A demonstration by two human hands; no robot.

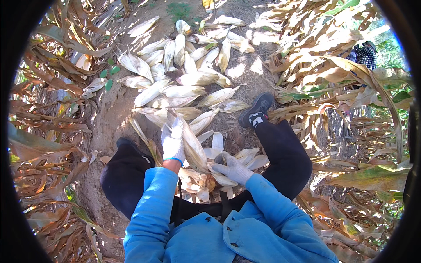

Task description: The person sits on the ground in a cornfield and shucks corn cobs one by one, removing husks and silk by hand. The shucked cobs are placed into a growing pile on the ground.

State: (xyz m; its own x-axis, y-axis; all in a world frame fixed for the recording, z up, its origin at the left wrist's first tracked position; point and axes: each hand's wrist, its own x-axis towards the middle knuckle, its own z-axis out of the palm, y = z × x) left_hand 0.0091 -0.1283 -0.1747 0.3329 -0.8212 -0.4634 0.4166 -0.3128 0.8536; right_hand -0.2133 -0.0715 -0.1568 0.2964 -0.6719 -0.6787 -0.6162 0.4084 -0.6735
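Observation:
An ear of corn in a dry, pale husk (192,146) slants between my two hands, over the ground between my knees. My left hand (172,141), in a white knit glove with a blue cuff edge, grips the far part of the ear along its left side. At the near end, my right hand (234,168) in a greyish knit glove closes on the husk. A dark spot shows at its thumb; what it is I cannot tell. Beneath the ear lie loose torn husks (197,184). Beyond my hands spreads a pile of husked-over corn ears (184,88) on bare soil.
Dry corn stalks and leaves (56,131) stand along the left, with more stalks (315,75) on the right. My dark shoe (258,108) rests beside the pile. A person in a checked top (365,57) is among the plants at far right. One yellow cob (208,4) shows at the top.

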